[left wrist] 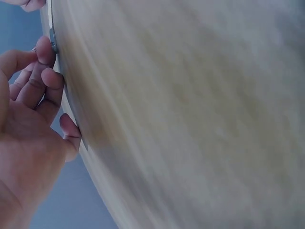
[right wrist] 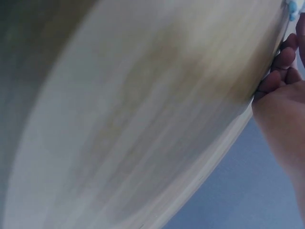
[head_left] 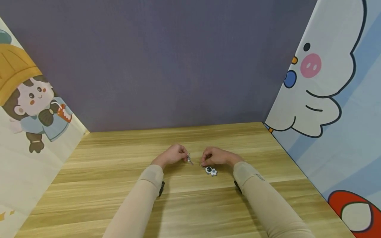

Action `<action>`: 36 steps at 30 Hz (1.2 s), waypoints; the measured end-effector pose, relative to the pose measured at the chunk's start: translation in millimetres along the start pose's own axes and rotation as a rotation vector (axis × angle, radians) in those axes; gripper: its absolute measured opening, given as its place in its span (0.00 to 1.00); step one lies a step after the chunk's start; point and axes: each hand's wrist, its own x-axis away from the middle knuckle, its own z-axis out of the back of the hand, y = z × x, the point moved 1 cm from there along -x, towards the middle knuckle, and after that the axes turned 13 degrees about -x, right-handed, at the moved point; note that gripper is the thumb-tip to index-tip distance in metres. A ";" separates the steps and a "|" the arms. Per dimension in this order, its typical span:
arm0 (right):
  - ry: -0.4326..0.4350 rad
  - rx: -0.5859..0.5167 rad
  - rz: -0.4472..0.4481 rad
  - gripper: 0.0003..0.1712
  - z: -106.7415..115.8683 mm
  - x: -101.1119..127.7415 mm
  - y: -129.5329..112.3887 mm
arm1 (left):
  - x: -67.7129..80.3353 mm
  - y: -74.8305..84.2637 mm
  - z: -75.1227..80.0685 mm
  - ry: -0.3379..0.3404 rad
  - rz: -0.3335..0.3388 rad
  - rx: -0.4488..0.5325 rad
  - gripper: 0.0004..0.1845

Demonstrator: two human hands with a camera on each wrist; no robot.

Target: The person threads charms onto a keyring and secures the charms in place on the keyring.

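Two hands in beige sleeves meet over a wood-grain tabletop [head_left: 190, 211], their fingertips facing each other across a narrow bare gap. The left hand [head_left: 175, 154] pinches a small metal piece [head_left: 190, 160] (perhaps a key, though it is too small to be sure). Its long axis slants from those fingertips toward the wearer and slightly right, into the gap. The right hand [head_left: 218, 156], fingers curled, appears to pinch the thin link end of a white charm [head_left: 212, 171] with a dark round front, like a little astronaut. The charm lies just on the wearer's side of the right fingertips, its length running away from the gap, toward the near right. So its link end faces the metal piece, close but apart; the right hand is the nearer one to the charm.
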 end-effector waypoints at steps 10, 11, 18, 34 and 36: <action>-0.008 -0.092 -0.010 0.12 10.2 8.0 -0.4 | 9.1 4.9 3.3 0.058 -0.068 -0.251 0.08; 0.007 -0.113 -0.006 0.12 10.4 8.1 -0.2 | 11.4 6.5 4.9 0.070 -0.066 -0.253 0.08; 0.151 -0.408 0.029 0.12 5.1 10.2 -13.9 | 22.9 27.5 21.3 0.148 -0.155 -0.229 0.14; 0.275 -0.258 0.273 0.10 -11.0 29.3 -78.0 | 49.1 71.3 45.9 0.100 -0.300 -0.345 0.11; 0.277 -0.216 0.303 0.09 -11.6 32.4 -80.7 | 52.3 74.3 47.1 0.094 -0.307 -0.342 0.11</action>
